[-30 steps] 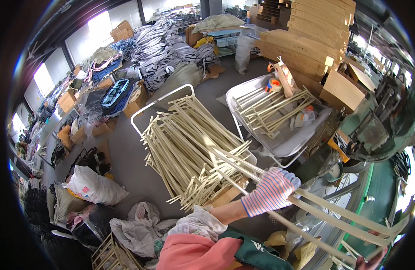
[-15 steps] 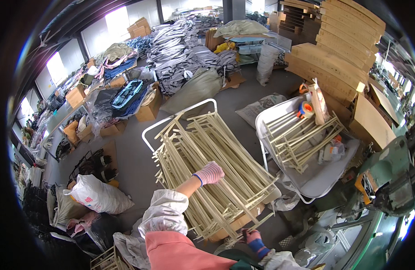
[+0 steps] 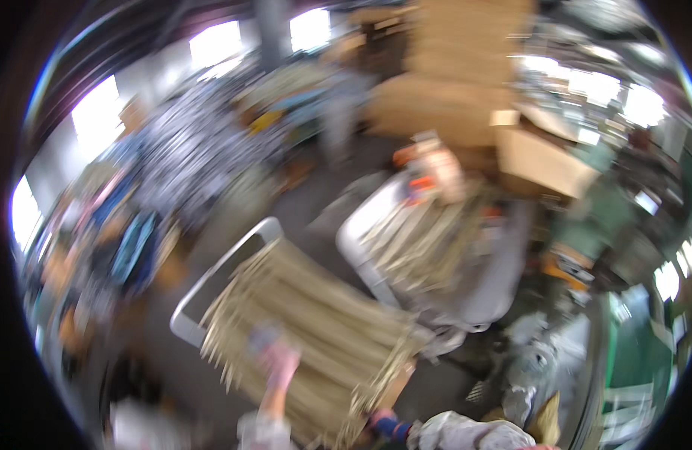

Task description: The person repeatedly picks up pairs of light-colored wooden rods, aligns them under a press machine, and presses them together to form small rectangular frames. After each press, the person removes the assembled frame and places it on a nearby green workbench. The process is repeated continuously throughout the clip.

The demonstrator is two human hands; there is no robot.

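Pale bars (image 3: 316, 319) piled lengthwise on a white-framed rack (image 3: 187, 330)

The tall cardboard stack (image 3: 447, 105) rises at the far side, apparently put there to leave the floor nearer the person for handling. The grey heap (image 3: 200, 142) spreads at the far left, too blurred to tell its pieces apart. Nearer, the bars lie side by side from far left to near right, a layout that probably keeps long pieces together and their ends within reach. The rack's white loop stands past their far-left end, perhaps serving as a stop or a handle. To the right of the pile, the shallow tray (image 3: 503, 274) carries a smaller bunch of rods (image 3: 428, 236) and an orange item (image 3: 421, 190), seemingly kept close for convenience.

The left hand (image 3: 277, 361), in a pinkish glove, is over the left part of the pile; blur hides its fingers, so I cannot tell whether it grips a bar or merely rests there. The right hand (image 3: 383, 421) is at the pile's near-right end, beside the bar tips, perhaps to control that end; its grip cannot be made out either.
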